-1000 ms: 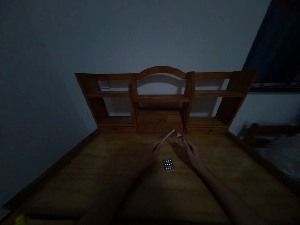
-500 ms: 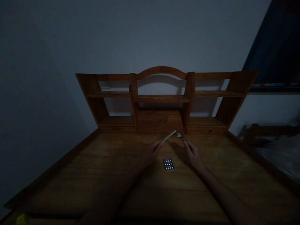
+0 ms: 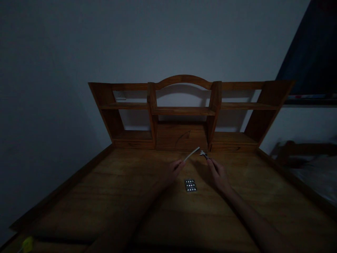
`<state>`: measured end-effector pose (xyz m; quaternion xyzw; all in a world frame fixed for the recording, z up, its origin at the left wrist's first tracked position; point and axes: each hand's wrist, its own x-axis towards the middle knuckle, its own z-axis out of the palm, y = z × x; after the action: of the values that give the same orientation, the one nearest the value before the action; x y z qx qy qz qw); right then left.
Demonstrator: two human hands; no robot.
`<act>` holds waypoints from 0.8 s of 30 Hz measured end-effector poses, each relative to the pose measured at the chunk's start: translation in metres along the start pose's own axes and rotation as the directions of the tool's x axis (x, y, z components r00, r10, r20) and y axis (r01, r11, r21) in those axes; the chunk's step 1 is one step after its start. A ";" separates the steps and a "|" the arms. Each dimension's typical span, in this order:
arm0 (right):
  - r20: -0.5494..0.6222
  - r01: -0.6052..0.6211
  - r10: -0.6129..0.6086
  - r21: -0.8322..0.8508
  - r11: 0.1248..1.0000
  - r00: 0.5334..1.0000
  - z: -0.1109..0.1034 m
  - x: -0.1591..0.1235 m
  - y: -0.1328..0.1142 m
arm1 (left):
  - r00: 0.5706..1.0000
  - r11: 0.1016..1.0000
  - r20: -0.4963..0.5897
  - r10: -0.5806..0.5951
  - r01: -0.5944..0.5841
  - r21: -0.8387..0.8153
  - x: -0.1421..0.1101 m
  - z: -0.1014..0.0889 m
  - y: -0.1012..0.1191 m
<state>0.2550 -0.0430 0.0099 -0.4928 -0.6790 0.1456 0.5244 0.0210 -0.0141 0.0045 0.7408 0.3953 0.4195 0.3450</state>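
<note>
1. Both your hands are apart from each other over the wooden desk [image 3: 110, 196], each closed on something of its own
2. Your left hand [image 3: 176, 169] grips the lower end of a slender pale strip [image 3: 191, 154], which slants up and to the right out of your fingers
3. Your right hand [image 3: 218, 173] is closed around the handle of a small tool [image 3: 203, 153], its shiny head turned toward the strip's free end; the 2 tips are near each other with a narrow gap, and the dim light hides finer detail
4. Nearer you, between your 2 forearms, a small dark rectangle [image 3: 190, 185] with 3 rows of bright marks lies flat on the desk
5. Behind your hands stands a wooden shelf unit [image 3: 184, 111] with an arched middle, and at your lower left sits a yellow object [image 3: 27, 244], too blurred to identify
</note>
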 end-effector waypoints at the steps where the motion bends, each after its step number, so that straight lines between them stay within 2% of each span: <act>1: -0.011 0.005 -0.005 -0.015 1.000 1.000 0.000 0.000 0.000 | 1.000 0.999 0.012 -0.021 0.021 -0.028 0.000 0.000 0.000; 4: -0.076 0.014 -0.020 -0.079 0.997 0.997 0.000 0.001 0.002 | 0.988 0.973 0.071 -0.139 0.150 -0.176 0.003 0.002 -0.005; 8: -0.132 0.009 -0.028 -0.143 0.990 0.991 -0.002 0.002 0.001 | 0.943 0.882 0.193 -0.273 0.325 -0.343 0.004 0.006 -0.017; 12: -0.109 0.029 -0.050 -0.188 0.982 0.993 -0.002 0.000 0.000 | 0.923 0.816 0.264 -0.281 0.375 -0.440 0.003 0.009 -0.023; 16: -0.080 0.051 -0.067 -0.185 0.981 0.995 0.001 -0.001 -0.001 | 0.892 0.770 0.361 -0.274 0.428 -0.473 0.000 0.009 -0.019; 24: -0.190 -0.022 -0.025 -0.239 0.971 0.981 -0.006 0.003 0.002 | 0.863 0.747 0.416 -0.286 0.473 -0.467 0.002 0.008 -0.018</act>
<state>0.2613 -0.0420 0.0125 -0.5639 -0.6383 0.0138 0.5238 0.0232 -0.0060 -0.0131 0.5680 0.3395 0.3104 0.6825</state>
